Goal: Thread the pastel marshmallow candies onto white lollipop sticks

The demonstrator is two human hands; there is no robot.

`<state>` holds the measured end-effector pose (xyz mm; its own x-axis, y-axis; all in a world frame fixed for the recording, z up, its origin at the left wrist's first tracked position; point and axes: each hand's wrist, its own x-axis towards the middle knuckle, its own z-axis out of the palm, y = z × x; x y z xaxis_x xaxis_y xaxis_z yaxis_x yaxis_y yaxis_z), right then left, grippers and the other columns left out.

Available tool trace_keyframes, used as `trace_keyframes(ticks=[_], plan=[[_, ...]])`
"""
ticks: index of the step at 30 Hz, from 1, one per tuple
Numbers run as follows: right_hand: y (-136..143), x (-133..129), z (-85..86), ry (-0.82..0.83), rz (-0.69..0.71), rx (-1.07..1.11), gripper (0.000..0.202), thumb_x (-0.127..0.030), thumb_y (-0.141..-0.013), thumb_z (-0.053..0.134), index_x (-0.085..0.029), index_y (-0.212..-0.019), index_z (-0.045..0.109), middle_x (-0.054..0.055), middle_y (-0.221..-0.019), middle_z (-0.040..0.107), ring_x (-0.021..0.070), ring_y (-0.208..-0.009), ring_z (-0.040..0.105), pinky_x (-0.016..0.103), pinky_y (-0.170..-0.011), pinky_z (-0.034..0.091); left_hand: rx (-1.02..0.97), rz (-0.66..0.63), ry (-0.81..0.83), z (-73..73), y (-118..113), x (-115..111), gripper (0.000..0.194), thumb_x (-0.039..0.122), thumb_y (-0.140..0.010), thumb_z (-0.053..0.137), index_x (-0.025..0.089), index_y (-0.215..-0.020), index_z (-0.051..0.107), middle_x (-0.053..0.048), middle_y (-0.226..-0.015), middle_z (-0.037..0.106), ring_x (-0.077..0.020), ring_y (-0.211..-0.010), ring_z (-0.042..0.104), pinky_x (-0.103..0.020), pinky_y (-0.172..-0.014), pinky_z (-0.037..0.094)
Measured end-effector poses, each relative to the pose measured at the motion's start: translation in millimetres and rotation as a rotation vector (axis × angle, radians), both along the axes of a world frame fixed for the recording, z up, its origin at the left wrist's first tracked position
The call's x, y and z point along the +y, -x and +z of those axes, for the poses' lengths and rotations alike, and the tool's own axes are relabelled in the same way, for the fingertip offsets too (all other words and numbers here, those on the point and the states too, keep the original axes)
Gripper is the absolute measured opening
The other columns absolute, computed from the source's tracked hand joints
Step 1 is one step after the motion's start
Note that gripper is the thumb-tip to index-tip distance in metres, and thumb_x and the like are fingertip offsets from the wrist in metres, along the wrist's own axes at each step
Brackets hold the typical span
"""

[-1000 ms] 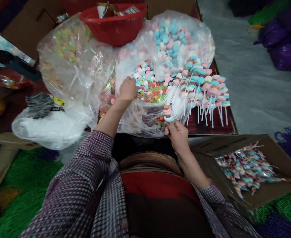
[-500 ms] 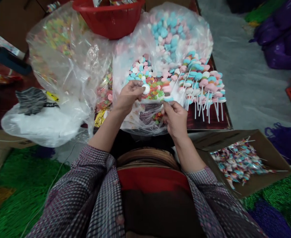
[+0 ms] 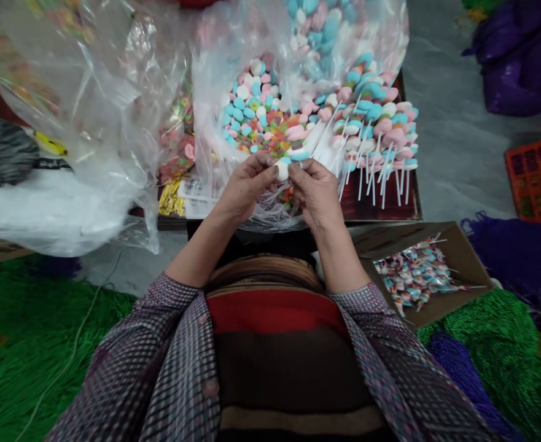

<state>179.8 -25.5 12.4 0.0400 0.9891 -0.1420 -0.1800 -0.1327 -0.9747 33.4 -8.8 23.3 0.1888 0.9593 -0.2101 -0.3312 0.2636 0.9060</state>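
Note:
Between thumb and fingers my left hand point(image 3: 247, 184) pinches a round white marshmallow point(image 3: 282, 170). My right hand point(image 3: 317, 189) meets it, fingers closed around the base of a marshmallow skewer point(image 3: 298, 153) whose pink, white and blue pieces show just beyond the fingertips; its stick is hidden in the grip. Right thumb and white marshmallow appear to touch. Past the hands, an open plastic bag holds loose blue, pink and white marshmallows point(image 3: 247, 110) and colourful gummy rings point(image 3: 277, 132). To the right, plain white sticks point(image 3: 320, 141) lie beside a pile of finished marshmallow skewers point(image 3: 381, 129).
Big clear plastic bags point(image 3: 90, 80) cover the table's left side, near a grey knitted item point(image 3: 3, 150) and gold ties point(image 3: 171, 197). A cardboard box point(image 3: 468, 264) of wrapped skewers stands low at right. An orange crate point(image 3: 535, 178) and green strands point(image 3: 486, 344) are on the floor.
My hands have come together, the left bringing the white marshmallow rightward to the right hand's skewer. The view has tilted down, so the red basin is nearly out of sight.

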Motion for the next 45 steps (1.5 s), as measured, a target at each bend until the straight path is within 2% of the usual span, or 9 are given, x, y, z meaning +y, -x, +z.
trace_keyframes(ticks=[7,11,18,21,24,28,32,40,45], plan=[[-6,-5,4.3,-0.025,0.013,0.010,0.046,-0.070,-0.086,0.069,-0.024,-0.090,0.060,-0.005,-0.071,0.054,0.0033,-0.046,0.034,0.020,-0.042,0.026,-0.074,0.046,0.062,-9.0,2,-2,0.015,0.034,-0.094,0.073,0.022,-0.092,0.064,0.000,-0.082,0.070,-0.0117,-0.074,0.071,-0.022,-0.063,0.055],[-4,-8,4.4,-0.022,0.056,-0.001,0.049,-0.070,-0.083,0.072,-0.024,-0.086,0.059,-0.005,-0.069,0.055,0.0045,-0.047,0.037,0.021,-0.042,0.026,-0.086,0.027,0.068,-9.7,-5,-4,0.012,0.030,-0.094,0.072,0.022,-0.089,0.065,0.002,-0.078,0.067,-0.0101,-0.068,0.067,-0.023,-0.064,0.054],[6,-9,1.1,-0.073,-0.022,0.009,0.046,-0.067,-0.085,0.072,-0.023,-0.085,0.058,-0.005,-0.068,0.053,0.0065,-0.053,0.046,0.020,-0.047,0.034,0.019,-0.012,-0.010,-6.8,-11,-11,0.020,0.030,-0.099,0.062,0.020,-0.085,0.071,0.000,-0.074,0.067,-0.0117,-0.068,0.064,-0.023,-0.063,0.051],[5,-9,1.0,-0.043,-0.004,0.052,0.046,-0.066,-0.085,0.073,-0.024,-0.085,0.056,-0.007,-0.066,0.050,0.0051,-0.048,0.040,0.019,-0.044,0.028,-0.048,-0.043,-0.043,-6.6,-7,-11,0.015,0.028,-0.097,0.067,0.019,-0.085,0.070,0.001,-0.072,0.067,-0.0093,-0.063,0.062,-0.021,-0.058,0.049],[5,-8,-0.7,-0.040,0.007,0.054,0.044,-0.064,-0.087,0.071,-0.024,-0.085,0.053,-0.008,-0.064,0.047,0.0048,-0.046,0.035,0.019,-0.043,0.025,-0.044,-0.056,-0.069,-9.5,-5,-10,0.021,0.035,-0.095,0.071,0.019,-0.082,0.068,0.002,-0.071,0.066,-0.0086,-0.061,0.061,-0.020,-0.057,0.049],[7,-8,-5.3,-0.089,-0.052,-0.025,0.041,-0.062,-0.091,0.066,-0.025,-0.084,0.051,-0.007,-0.064,0.044,0.0066,-0.051,0.040,0.020,-0.047,0.031,0.001,-0.076,-0.153,-14.6,-6,-11,0.030,0.049,-0.091,0.075,0.019,-0.086,0.071,0.002,-0.072,0.067,-0.0090,-0.062,0.062,-0.021,-0.057,0.050],[10,-9,-8.3,-0.129,-0.095,-0.077,0.042,-0.062,-0.088,0.069,-0.024,-0.084,0.053,-0.007,-0.066,0.045,0.0077,-0.056,0.042,0.020,-0.050,0.033,0.035,-0.072,-0.219,-19.4,-5,-10,0.037,0.053,-0.080,0.085,0.021,-0.095,0.074,0.004,-0.069,0.067,-0.0088,-0.060,0.061,-0.021,-0.055,0.050],[3,-26,-5.9,-0.068,0.002,-0.025,0.044,-0.067,-0.093,0.060,-0.023,-0.094,0.063,-0.007,-0.063,0.053,0.0063,-0.047,0.033,0.022,-0.046,0.027,-0.037,0.019,-0.070,-28.9,7,-1,0.028,0.043,-0.085,0.083,0.020,-0.095,0.072,0.001,-0.082,0.075,-0.0097,-0.068,0.071,-0.022,-0.065,0.058],[-11,-54,-1.9,-0.089,0.058,-0.178,0.035,-0.052,-0.098,0.058,-0.021,-0.086,0.069,-0.009,-0.049,0.048,0.0074,-0.045,0.037,0.023,-0.051,0.031,-0.081,-0.001,-0.008,-31.3,8,3,0.030,0.042,-0.084,0.085,0.019,-0.099,0.073,-0.001,-0.090,0.079,-0.0125,-0.080,0.075,-0.025,-0.076,0.062]])
